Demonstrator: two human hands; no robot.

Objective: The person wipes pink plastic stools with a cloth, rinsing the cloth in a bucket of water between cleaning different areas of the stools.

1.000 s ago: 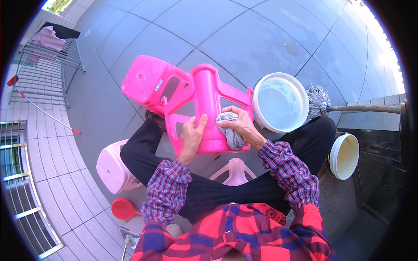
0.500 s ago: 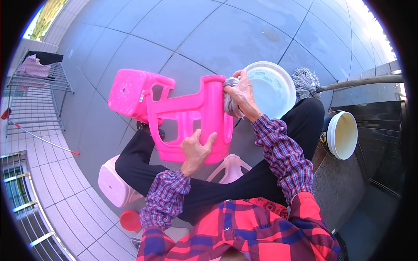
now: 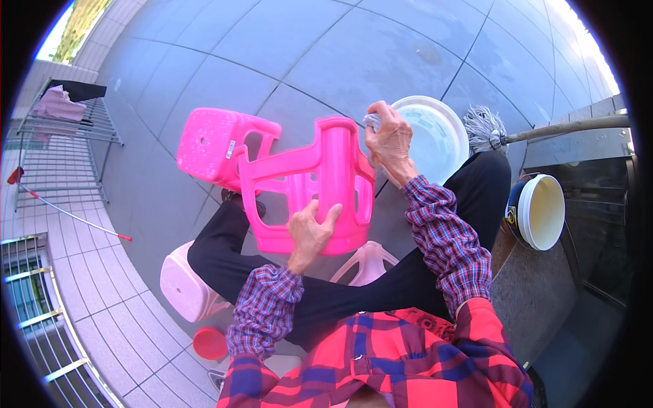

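Stool (image 3: 299, 183) lies tipped across my lap, pink legs exposed; my left hand (image 3: 309, 231) grips one leg to steady it, right hand (image 3: 389, 139) clenches a cloth (image 3: 372, 121) by the water bucket (image 3: 435, 136).

Sunlit grey tiled floor (image 3: 286, 41), drying rack (image 3: 68, 129)
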